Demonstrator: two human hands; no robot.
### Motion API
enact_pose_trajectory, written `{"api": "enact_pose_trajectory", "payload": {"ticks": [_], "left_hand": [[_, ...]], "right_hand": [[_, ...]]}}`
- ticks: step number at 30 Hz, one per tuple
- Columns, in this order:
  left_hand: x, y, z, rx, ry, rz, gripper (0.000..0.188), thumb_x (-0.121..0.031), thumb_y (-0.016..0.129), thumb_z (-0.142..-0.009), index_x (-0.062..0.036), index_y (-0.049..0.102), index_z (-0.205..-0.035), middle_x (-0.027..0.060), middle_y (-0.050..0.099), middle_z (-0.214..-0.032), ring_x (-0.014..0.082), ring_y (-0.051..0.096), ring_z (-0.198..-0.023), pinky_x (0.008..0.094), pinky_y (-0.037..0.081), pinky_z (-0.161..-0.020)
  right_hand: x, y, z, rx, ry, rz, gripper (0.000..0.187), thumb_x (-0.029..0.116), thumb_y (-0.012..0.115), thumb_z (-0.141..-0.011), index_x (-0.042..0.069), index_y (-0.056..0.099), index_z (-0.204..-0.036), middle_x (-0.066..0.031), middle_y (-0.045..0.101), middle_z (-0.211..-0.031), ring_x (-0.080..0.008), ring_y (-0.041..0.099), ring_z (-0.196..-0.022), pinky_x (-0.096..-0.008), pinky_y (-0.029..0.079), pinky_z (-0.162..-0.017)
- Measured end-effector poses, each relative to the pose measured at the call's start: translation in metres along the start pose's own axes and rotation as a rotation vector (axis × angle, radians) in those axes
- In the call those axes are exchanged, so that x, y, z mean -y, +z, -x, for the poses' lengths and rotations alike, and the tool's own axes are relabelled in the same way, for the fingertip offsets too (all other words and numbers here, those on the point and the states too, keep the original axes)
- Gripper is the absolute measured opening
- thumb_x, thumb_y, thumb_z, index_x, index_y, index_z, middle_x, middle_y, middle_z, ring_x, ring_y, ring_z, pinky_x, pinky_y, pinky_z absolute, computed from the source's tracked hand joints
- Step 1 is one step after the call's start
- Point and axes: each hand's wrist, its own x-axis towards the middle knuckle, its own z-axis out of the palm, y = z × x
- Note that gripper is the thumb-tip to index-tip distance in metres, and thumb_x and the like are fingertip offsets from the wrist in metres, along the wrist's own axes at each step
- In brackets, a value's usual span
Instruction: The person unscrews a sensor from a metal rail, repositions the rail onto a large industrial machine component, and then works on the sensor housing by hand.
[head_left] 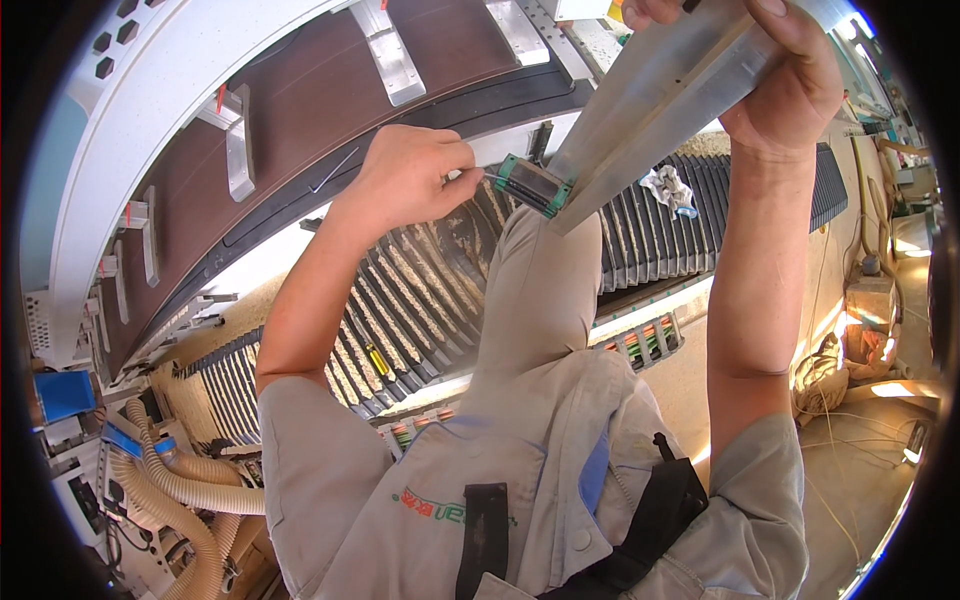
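My right hand (795, 85) is closed around a long silver metal beam (655, 115), which slants down toward my knee. Fingertips (650, 10) show past the beam's other edge at the top; whose they are, I cannot tell. At the beam's lower end is a dark slide block with green ends (533, 185), touching or very close to it. Just left of that block, my left hand (415, 175) pinches a thin metal rod (490, 177) whose tip reaches the block. Its kind is mostly hidden by my fingers. An L-shaped hex key (334, 170) lies on the black ledge behind my left wrist.
Black ribbed bellows (420, 290), strewn with pale dust, run beneath my arms. On them lie a yellow-handled tool (376, 359) and a crumpled white rag (668, 190). A brown curved panel with metal brackets (390, 60) stands behind. Beige hoses (200, 490) fill the lower left.
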Motion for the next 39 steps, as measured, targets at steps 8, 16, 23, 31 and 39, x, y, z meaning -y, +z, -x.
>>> {"api": "enact_pose_trajectory", "payload": {"ticks": [8, 16, 23, 31, 39], "left_hand": [[-0.002, 0.001, -0.003, -0.016, 0.017, -0.005, 0.019, -0.023, 0.073, -0.085, -0.0121, 0.064, -0.071, 0.0019, 0.058, -0.066, 0.0270, 0.061, -0.062, 0.0404, 0.044, -0.052], [0.001, 0.000, -0.002, 0.000, 0.018, 0.007, 0.017, -0.020, 0.074, -0.085, -0.0115, 0.065, -0.072, 0.0025, 0.059, -0.068, 0.0267, 0.060, -0.060, 0.0393, 0.044, -0.052], [0.004, 0.000, -0.006, 0.028, 0.021, -0.008, 0.019, -0.023, 0.073, -0.084, -0.0122, 0.065, -0.071, 0.0018, 0.059, -0.066, 0.0286, 0.060, -0.060, 0.0415, 0.044, -0.051], [0.010, 0.003, -0.006, 0.075, -0.020, 0.093, 0.017, -0.023, 0.073, -0.083, -0.0126, 0.065, -0.073, 0.0028, 0.060, -0.066, 0.0294, 0.060, -0.060, 0.0415, 0.043, -0.052], [0.012, 0.008, -0.007, 0.087, -0.039, 0.179, 0.016, -0.021, 0.074, -0.084, -0.0115, 0.066, -0.074, 0.0040, 0.060, -0.066, 0.0288, 0.059, -0.059, 0.0399, 0.043, -0.052]], "right_hand": [[-0.003, -0.008, -0.002, 0.009, -0.007, -0.011, 0.058, 0.027, 0.068, -0.088, -0.005, 0.055, -0.134, -0.0151, 0.067, -0.092, -0.0255, 0.070, -0.080, -0.0396, 0.061, -0.079], [-0.001, -0.001, -0.002, 0.038, -0.017, -0.011, 0.058, 0.026, 0.068, -0.088, -0.006, 0.055, -0.135, -0.0163, 0.067, -0.091, -0.0259, 0.070, -0.081, -0.0392, 0.062, -0.079], [-0.009, -0.014, -0.006, 0.042, -0.037, 0.061, 0.058, 0.027, 0.068, -0.088, -0.005, 0.055, -0.135, -0.0150, 0.067, -0.091, -0.0254, 0.071, -0.082, -0.0389, 0.062, -0.080], [0.001, 0.001, -0.001, 0.008, 0.007, -0.006, 0.058, 0.027, 0.069, -0.088, -0.004, 0.054, -0.135, -0.0143, 0.067, -0.092, -0.0250, 0.070, -0.081, -0.0381, 0.061, -0.080], [-0.010, -0.023, -0.005, 0.031, -0.015, 0.028, 0.057, 0.026, 0.068, -0.088, -0.005, 0.055, -0.134, -0.0153, 0.068, -0.092, -0.0257, 0.071, -0.081, -0.0394, 0.062, -0.080]]}}
